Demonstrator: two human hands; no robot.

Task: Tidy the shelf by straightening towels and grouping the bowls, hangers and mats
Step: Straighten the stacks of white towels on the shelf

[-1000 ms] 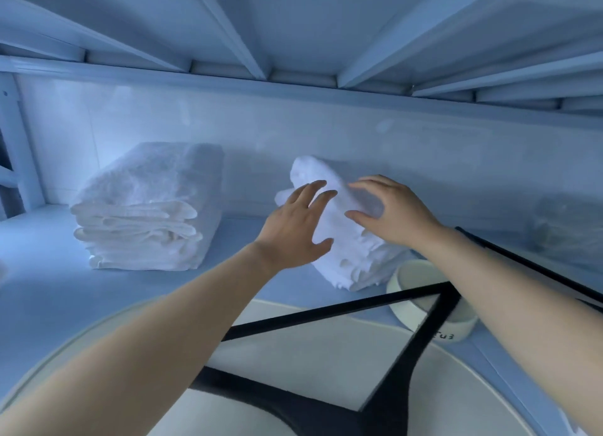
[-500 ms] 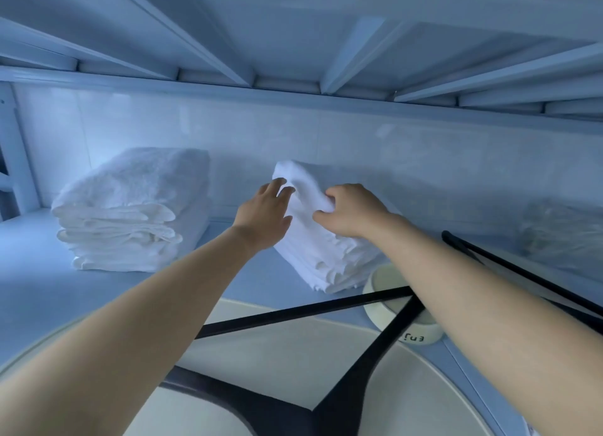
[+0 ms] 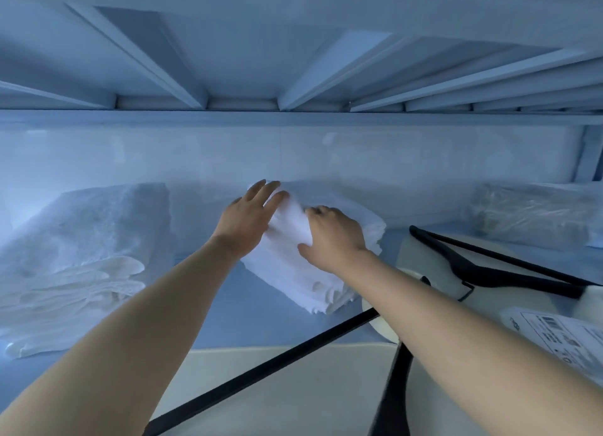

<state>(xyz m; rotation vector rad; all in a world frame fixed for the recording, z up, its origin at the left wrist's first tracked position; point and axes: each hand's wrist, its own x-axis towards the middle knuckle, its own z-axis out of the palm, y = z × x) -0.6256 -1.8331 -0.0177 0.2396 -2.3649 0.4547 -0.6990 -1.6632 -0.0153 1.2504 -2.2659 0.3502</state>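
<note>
A small stack of folded white towels (image 3: 303, 282) lies askew in the middle of the blue shelf (image 3: 248, 318). My left hand (image 3: 248, 220) lies flat against the stack's left side, fingers straight. My right hand (image 3: 332, 236) rests on top of the stack with fingertips curled into the top towel's fold. A larger folded white towel pile (image 3: 81, 256) sits at the left. A black hanger (image 3: 261, 370) lies across a round cream mat (image 3: 293, 396) in front. A white bowl (image 3: 385, 324) shows under my right forearm.
A second black hanger (image 3: 489, 266) lies on another cream mat (image 3: 434, 253) at the right. Plastic-wrapped bundles (image 3: 535, 213) sit at the back right, and a labelled plastic packet (image 3: 561, 337) lies near my right arm. The upper shelf's slats (image 3: 293, 76) hang low overhead.
Both hands moved forward onto the small towel stack; the left went from hovering to flat against its side, the right settled on top. The view shifted so more of the right side shows.
</note>
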